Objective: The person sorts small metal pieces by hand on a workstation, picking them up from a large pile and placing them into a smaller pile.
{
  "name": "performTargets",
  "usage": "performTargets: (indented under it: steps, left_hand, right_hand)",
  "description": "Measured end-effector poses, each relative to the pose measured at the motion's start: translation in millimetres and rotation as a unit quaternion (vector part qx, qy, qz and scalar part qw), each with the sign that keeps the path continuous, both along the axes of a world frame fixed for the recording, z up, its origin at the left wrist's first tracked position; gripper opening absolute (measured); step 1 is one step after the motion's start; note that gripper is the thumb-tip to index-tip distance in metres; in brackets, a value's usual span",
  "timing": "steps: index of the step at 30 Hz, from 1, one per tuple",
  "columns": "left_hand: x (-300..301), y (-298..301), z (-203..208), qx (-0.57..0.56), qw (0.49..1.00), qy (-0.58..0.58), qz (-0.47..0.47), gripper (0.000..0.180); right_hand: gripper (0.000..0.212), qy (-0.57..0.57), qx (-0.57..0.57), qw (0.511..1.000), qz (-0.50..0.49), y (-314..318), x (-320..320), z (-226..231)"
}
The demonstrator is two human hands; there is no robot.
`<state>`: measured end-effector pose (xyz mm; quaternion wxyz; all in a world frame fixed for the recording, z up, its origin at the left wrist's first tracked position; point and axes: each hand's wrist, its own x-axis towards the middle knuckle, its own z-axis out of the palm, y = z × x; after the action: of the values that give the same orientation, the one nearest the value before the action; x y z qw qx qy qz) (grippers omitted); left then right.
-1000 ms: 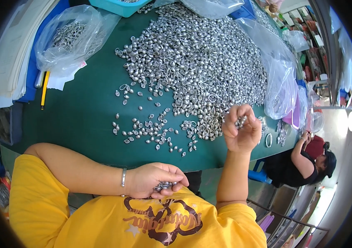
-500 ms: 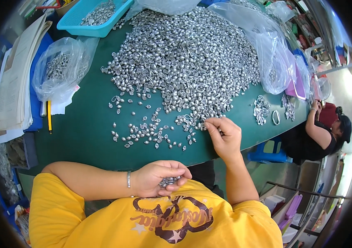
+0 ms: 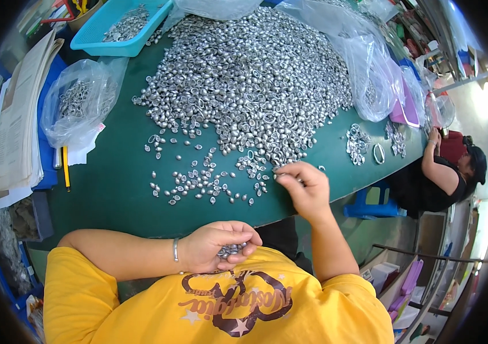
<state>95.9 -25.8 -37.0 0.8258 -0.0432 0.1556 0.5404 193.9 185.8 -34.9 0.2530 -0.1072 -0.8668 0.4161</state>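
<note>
A broad pile of small silver metal pieces (image 3: 249, 86), oval and cup-like, covers much of the green table. My left hand (image 3: 221, 246) is curled at my chest, cupped around a handful of these pieces (image 3: 231, 250). At the near right edge of the pile, my right hand (image 3: 307, 186) has thumb and forefinger pinched together. A silver piece (image 3: 279, 174) shows at those fingertips; its far side is hidden by them. Left of this hand, scattered loose pieces (image 3: 198, 183) lie apart from the pile.
A blue basket (image 3: 92, 47) stands at the far left, above a plastic bag of metal parts (image 3: 74, 106) and a yellow pen-like tool (image 3: 66, 169). Plastic bags (image 3: 367, 86), small part heaps (image 3: 358, 146) and a metal ring (image 3: 378, 153) lie right. Another person (image 3: 442, 178) sits beyond.
My right hand has shifted slightly down, drawing its pinched fingers to the pile's near edge. The left hand stays cupped around its pieces. The whole view has shifted a little.
</note>
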Motion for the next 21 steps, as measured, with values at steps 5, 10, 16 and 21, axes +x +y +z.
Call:
performTargets:
  steps: [5,10,16,21]
  left_hand:
    - [0.0,0.3,-1.2,-0.017,1.000,0.003,0.007,0.019]
    - [-3.0,0.7,4.4,-0.053,0.998,0.018,0.029,0.024]
    - [15.7,25.4,18.5,-0.187,0.981,0.024,0.039,0.026]
    - [19.5,18.7,6.3,-0.164,0.971,0.116,0.126,0.021]
  right_hand:
    - [0.024,0.189,-0.673,0.715,-0.020,38.9,44.4,23.4]
    - [0.036,0.258,-0.727,0.628,-0.102,46.3,79.8,24.7]
    - [0.013,0.153,-0.370,0.915,0.049,-41.6,35.5,25.9]
    - [0.018,0.281,0.092,0.955,-0.018,-85.8,0.0,15.0]
